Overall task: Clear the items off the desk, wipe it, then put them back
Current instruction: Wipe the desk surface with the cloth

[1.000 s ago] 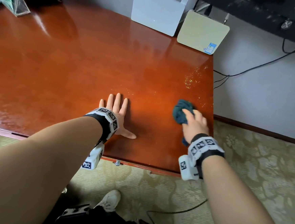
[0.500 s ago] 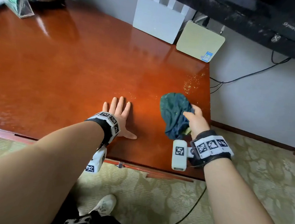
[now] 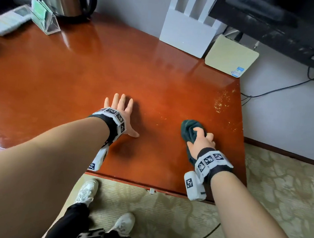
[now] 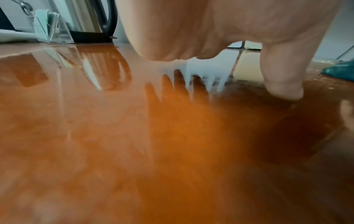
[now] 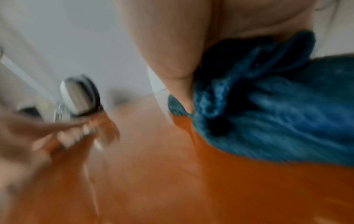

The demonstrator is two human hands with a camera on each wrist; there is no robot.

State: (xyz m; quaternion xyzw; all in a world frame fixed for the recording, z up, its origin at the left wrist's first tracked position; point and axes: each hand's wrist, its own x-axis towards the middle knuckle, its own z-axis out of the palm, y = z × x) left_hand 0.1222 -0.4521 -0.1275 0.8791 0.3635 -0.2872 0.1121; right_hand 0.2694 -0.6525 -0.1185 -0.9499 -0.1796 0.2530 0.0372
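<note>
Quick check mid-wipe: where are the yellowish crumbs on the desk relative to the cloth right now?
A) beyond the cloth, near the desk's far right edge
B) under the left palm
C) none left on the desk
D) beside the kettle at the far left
A: the yellowish crumbs lie beyond the dark teal cloth that the right hand grips, close to the desk edge on the right.

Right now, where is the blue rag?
In the head view, the blue rag is bunched under the right hand, near the desk's right edge.
</note>
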